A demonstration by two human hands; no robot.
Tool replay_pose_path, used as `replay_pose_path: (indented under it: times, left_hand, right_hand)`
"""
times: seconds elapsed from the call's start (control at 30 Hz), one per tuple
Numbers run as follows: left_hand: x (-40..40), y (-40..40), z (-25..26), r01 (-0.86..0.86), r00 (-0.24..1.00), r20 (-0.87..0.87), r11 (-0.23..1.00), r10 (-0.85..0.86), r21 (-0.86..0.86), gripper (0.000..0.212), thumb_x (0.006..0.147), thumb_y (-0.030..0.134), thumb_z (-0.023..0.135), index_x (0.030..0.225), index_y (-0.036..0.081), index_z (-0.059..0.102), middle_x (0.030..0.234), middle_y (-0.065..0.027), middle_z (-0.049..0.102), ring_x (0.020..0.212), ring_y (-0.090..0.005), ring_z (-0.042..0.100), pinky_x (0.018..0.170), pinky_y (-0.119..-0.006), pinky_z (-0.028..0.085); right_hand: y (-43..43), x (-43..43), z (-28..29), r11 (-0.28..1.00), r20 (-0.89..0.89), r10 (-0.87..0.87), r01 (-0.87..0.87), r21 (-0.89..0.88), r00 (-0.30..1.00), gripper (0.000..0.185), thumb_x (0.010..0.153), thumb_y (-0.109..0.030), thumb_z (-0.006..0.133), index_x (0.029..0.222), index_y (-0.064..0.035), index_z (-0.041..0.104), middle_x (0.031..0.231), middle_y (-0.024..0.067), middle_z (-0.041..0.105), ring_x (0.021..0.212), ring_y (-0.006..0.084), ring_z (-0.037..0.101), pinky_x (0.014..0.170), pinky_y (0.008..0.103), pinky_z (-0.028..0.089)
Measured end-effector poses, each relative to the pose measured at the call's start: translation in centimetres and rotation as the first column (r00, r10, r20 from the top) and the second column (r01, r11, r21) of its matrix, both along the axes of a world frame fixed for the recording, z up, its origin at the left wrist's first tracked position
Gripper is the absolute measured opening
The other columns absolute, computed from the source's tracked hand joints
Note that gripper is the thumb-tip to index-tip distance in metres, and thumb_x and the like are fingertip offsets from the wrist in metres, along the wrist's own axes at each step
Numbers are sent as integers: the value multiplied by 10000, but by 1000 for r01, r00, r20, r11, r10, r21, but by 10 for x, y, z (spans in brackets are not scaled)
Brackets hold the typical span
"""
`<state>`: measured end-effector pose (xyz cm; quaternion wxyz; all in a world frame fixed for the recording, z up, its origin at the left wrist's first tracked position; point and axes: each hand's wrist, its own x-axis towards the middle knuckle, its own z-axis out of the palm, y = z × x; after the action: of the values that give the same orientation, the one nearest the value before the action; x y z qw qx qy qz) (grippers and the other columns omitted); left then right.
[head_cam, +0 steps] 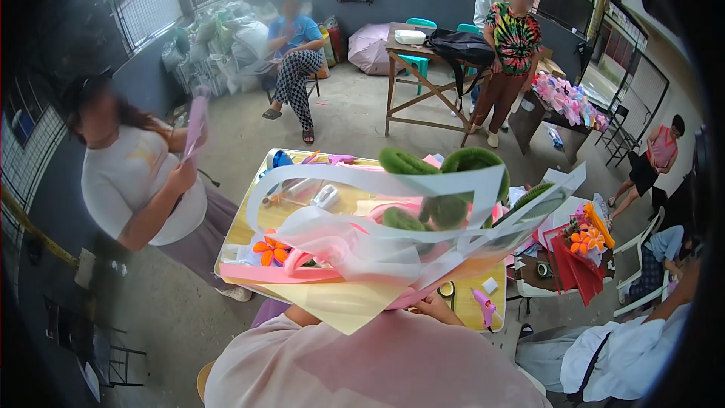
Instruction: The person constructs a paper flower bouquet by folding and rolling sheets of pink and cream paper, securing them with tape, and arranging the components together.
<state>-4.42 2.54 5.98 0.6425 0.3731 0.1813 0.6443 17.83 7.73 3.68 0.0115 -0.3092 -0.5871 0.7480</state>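
Observation:
A bouquet wrap of pale yellow, pink and clear white-edged sheets [351, 300] spreads in front of me, with fuzzy green leaf-like loops [473, 167] rising from its upper right. At its base, my right hand [437, 307] is closed on the wrap, partly covered by it. Of my left arm only a bit of forearm [301, 315] shows; the wrap hides the left hand. An orange fuzzy flower [271, 249] is at the wrap's left side. Beside my right hand lie a tape roll [447, 289], a small white block [490, 285] and a pink glue gun [485, 309].
The yellow table [238, 226] also holds a white tool [324, 197], a blue roll [280, 160] and a second pink glue gun [341, 158]. A person [141, 181] stands at the left with a pink sheet. At right, a red-wrapped bouquet [578, 260] rests on another table.

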Motion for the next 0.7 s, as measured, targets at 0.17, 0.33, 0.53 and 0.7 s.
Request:
replay_pose_path:
  times: [0.17, 0.33, 0.53, 0.7]
  left_hand:
    - [-11, -6, -1, -3, 1000, -10, 1000, 3, 1, 768, 721, 232, 785, 1366, 27, 421, 1239, -123, 564, 1147, -231, 548, 973, -379, 458]
    - [-20, -11, -2, -4, 1000, -19, 1000, 4, 3, 774, 711, 224, 790, 1363, 27, 423, 1240, -121, 563, 1147, -230, 547, 977, -378, 455]
    - [-26, -15, -5, -5, 1000, -24, 1000, 5, -3, 781, 699, 214, 795, 1361, 26, 424, 1241, -120, 563, 1148, -229, 547, 981, -376, 452]
    - [-34, -15, -6, -4, 999, -42, 1000, 4, 3, 787, 690, 206, 800, 1358, 26, 426, 1241, -118, 563, 1148, -227, 546, 984, -374, 449]
  right_hand:
    - [-4, -9, 8, 999, 17, 1, 0, -39, 1000, 267, 927, -308, 642, 1045, -73, 688, 958, -9, 677, 896, 63, 594, 775, 231, 456]
    - [-3, -16, 12, 999, 17, -11, 12, -49, 1000, 274, 928, -317, 638, 1032, -69, 691, 934, -11, 670, 879, 65, 585, 786, 227, 445]
    - [-5, -24, 6, 999, 18, 4, -3, -34, 1000, 290, 933, -333, 629, 1044, -74, 694, 931, -11, 673, 871, 57, 576, 772, 221, 443]
    - [-4, -34, -13, 999, -13, 10, -11, -45, 1000, 305, 927, -346, 634, 1050, -74, 694, 950, -5, 684, 835, 46, 561, 738, 200, 432]
